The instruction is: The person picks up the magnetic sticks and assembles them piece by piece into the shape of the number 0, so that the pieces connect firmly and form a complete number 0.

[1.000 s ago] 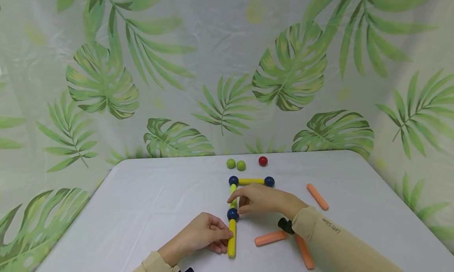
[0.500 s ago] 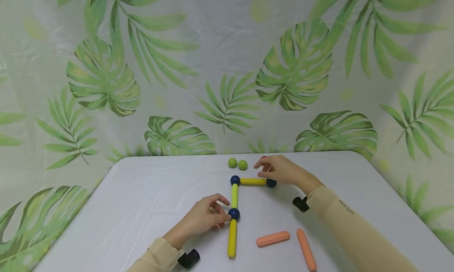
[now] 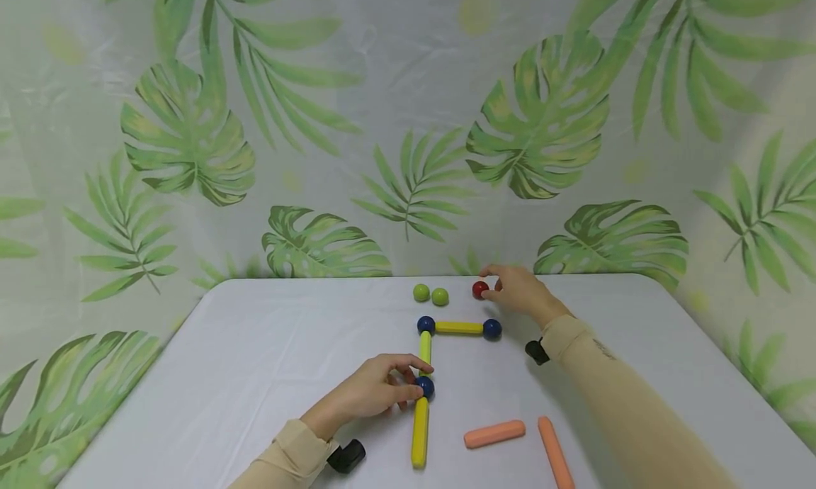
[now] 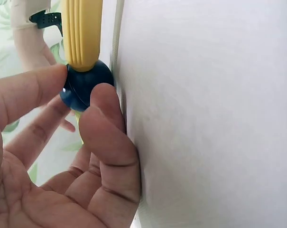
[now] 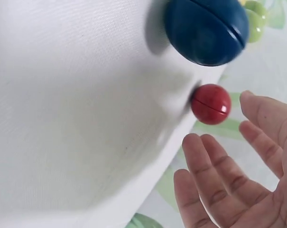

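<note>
My left hand [image 3: 376, 386] pinches the nearest dark blue ball [image 3: 427, 385] between thumb and fingers, as the left wrist view also shows. This ball joins a yellow stick [image 3: 419, 436] pointing towards me and a yellow-green stick [image 3: 425, 349] running away. At the far end of the latter, a second blue ball [image 3: 426, 324] meets a crosswise yellow stick [image 3: 459, 327], which ends at a third blue ball [image 3: 492, 329]. My right hand [image 3: 519, 290] reaches to a red ball [image 3: 479, 290] near the table's back edge. Its fingers are spread beside the ball in the right wrist view [image 5: 211, 104].
Two light green balls [image 3: 431, 295] lie at the back, left of the red one. Two orange sticks [image 3: 494, 434] show at the front right, one of them cut by the frame's lower edge. A leaf-patterned curtain [image 3: 306, 120] rises behind the white table [image 3: 255, 354].
My right hand has gone from the nearest blue ball to the red ball at the back. My left hand has left the near yellow stick for that blue ball. My right sleeve now hides another orange stick.
</note>
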A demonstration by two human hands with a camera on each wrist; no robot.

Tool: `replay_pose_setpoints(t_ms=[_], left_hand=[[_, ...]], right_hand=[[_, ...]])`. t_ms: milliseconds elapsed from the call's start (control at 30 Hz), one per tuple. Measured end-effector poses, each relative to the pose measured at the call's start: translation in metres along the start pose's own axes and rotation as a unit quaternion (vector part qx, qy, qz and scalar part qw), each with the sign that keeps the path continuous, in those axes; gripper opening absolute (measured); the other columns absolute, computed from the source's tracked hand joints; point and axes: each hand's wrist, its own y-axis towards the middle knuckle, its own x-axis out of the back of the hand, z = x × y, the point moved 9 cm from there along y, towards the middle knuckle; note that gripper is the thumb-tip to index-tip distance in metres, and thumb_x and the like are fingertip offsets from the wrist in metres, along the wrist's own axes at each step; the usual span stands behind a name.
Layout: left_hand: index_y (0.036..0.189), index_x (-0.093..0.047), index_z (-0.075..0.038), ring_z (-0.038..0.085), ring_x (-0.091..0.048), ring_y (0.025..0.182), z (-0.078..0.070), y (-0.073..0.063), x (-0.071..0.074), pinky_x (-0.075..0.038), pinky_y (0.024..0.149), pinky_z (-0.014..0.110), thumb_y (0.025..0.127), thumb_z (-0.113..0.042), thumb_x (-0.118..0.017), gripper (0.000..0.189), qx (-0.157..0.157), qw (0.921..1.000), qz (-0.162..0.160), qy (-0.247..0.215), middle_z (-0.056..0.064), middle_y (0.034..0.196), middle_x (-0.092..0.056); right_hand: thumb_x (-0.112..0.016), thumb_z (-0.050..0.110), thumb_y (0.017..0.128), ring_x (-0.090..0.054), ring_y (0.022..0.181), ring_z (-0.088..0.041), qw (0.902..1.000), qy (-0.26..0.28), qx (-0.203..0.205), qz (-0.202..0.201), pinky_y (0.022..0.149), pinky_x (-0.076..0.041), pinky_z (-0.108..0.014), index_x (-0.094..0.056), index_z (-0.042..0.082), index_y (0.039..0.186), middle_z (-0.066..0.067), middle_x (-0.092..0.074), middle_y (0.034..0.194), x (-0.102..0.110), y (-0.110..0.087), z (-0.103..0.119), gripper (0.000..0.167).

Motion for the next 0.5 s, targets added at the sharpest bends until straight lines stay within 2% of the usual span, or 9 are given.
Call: replay_pose_setpoints(t_ms=[200,500], left_hand=[[0.128,-0.076,-0.016,0.013,-0.065,0.074,-0.003,0.002,-0.001,-0.047,0.06,0.023,0.1,-0.015,-0.076,0.028,-0.018,0.9998,0.012,0.001,0.003,0.104,-0.066],[0.124,-0.077,-0.016,0.012,-0.062,0.072,0.001,0.003,0.001,-0.046,0.059,0.023,0.099,-0.013,-0.077,0.025,-0.022,0.9997,0.007,0.005,0.002,0.103,-0.066]], right_hand=[[-0.071,0.021,0.104,-0.067,0.094,-0.027,0.9999,-0.008,-0.005,0.01,0.078,-0.055,-0.04,-0.058,0.005,0.151,-0.02,-0.073,0.113,-0.011,0.013,-0.002,0.052],[-0.073,0.015,0.102,-0.064,0.093,-0.026,0.9995,-0.027,0.002,0.014,0.082,-0.054,-0.041,-0.069,0.006,0.131,-0.017,-0.073,0.113,-0.019,0.021,0.002,0.031]])
